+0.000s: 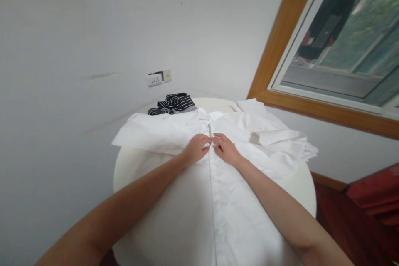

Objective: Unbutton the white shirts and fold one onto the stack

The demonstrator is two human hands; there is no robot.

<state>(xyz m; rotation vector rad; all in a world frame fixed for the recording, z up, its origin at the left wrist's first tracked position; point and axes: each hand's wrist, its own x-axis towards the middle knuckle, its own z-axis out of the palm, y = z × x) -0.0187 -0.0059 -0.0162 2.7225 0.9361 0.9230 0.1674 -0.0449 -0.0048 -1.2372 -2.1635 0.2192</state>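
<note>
Left grip (197, 148) and right grip (226, 149) in a pinch on white shirt (190, 212) underneath

The person's left fingers (202, 137) and right fingers (220, 136) are side by side on a white cloth shirt (187, 212), which spreads left, right and nearer than them over a round white counter (124, 170). Beyond the fingers, to the left, a black-and-white striped cloth bundle (179, 102) lies at the counter's far edge; behind it, a white rectangular plastic socket (154, 80) sits on the wall. A brown wooden window frame (277, 41) stands beyond the fingers, to the right.
</note>
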